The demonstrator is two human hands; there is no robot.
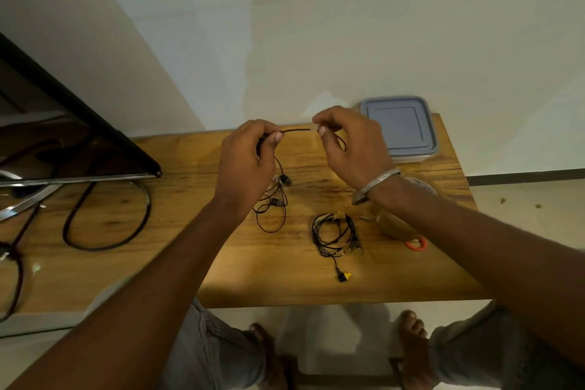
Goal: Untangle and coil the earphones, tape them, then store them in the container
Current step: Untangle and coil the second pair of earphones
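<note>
Head view: left hand (250, 152) and right hand (351, 142) pinch black earphones (278, 193), perhaps taping them, near the container (400, 127).

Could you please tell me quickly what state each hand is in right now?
Left hand: closed, pinching the black earphone cable.
Right hand: closed, pinching the same cable further along.
</note>
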